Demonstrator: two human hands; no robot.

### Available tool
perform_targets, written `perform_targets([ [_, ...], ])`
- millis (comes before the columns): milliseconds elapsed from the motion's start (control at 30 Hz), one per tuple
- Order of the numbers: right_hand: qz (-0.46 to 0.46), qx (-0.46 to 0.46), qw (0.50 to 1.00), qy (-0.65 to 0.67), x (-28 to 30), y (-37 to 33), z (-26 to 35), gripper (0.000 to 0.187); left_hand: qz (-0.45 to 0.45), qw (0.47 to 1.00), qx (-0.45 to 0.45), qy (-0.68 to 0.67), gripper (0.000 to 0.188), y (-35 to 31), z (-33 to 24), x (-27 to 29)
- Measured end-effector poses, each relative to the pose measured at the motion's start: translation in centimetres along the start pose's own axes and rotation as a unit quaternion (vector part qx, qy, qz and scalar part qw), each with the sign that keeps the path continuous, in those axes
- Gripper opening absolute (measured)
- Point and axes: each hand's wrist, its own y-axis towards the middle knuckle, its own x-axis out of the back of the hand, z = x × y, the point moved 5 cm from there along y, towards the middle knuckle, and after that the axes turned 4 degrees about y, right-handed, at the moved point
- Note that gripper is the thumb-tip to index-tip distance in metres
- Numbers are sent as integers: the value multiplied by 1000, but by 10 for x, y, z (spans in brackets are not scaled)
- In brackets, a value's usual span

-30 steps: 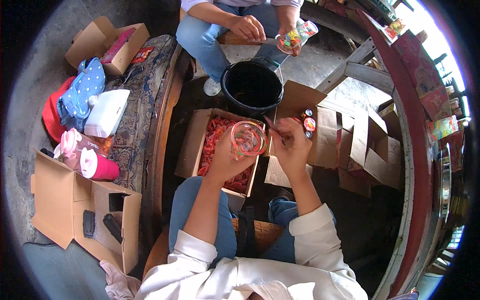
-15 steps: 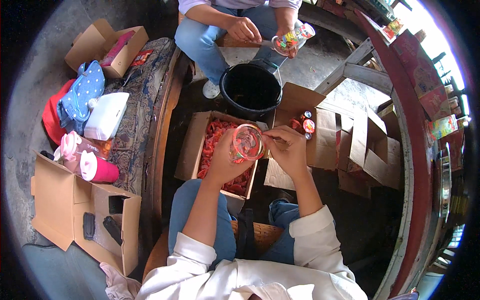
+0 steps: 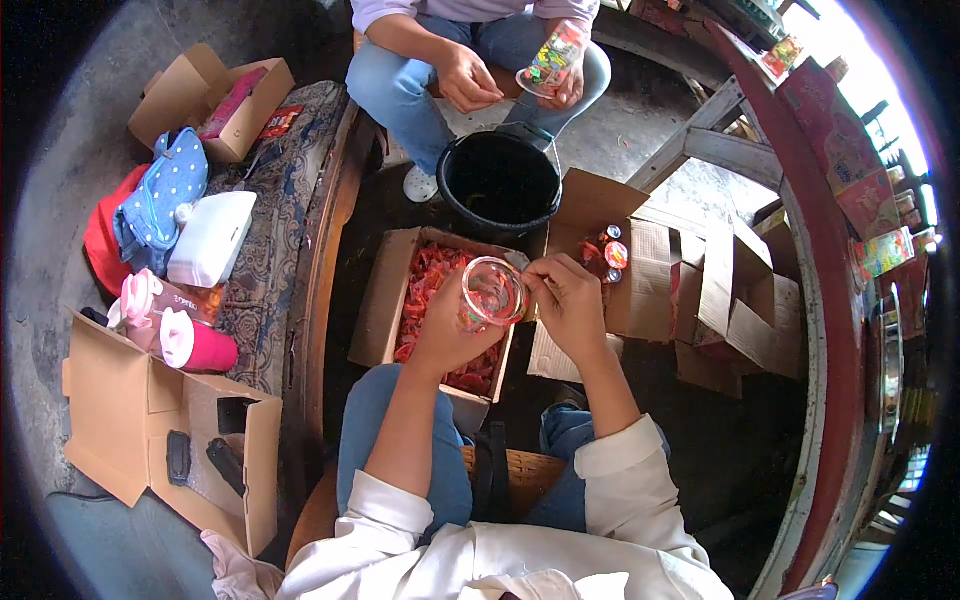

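My left hand (image 3: 446, 325) is wrapped around a clear plastic jar (image 3: 494, 291), its round open mouth turned up toward me. Some colourful printing shows through the wall. Beside the rim, on the right, my right hand (image 3: 565, 298) is closed in a pinch; whatever sits between its fingertips is too small to make out. Below both hands stands a cardboard box (image 3: 384, 300) filled with red wrapped pieces (image 3: 432, 272). Across from me, a person holds a similar clear jar (image 3: 552, 62) with colourful printing, tilted, in one hand; that person's other hand (image 3: 468, 80) hangs over their knee.
A black bucket (image 3: 500, 226) stands beyond the box. To its right, an open carton (image 3: 645, 270) holds small round-lidded containers (image 3: 614, 255). Bags, tumblers (image 3: 200, 340) and open boxes (image 3: 112, 405) line the left bench. A wooden table frame (image 3: 815, 300) borders the right.
My right hand has shifted slightly at the rim, and the jar has tilted a little. The other person's jar has swung more upright and left, and their free hand has lowered.
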Motion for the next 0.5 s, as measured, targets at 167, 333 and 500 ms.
perform_targets([
  [167,-2,-8,1000,-10,-4,1,-3,8,20,997,39,-64,51,-1,3,0],
  [333,24,-15,999,38,0,5,3,10,24,999,25,-21,51,0,-2,1],
  [500,65,30,997,21,3,7,9,11,27,1000,10,3,53,1,-11,2],
])
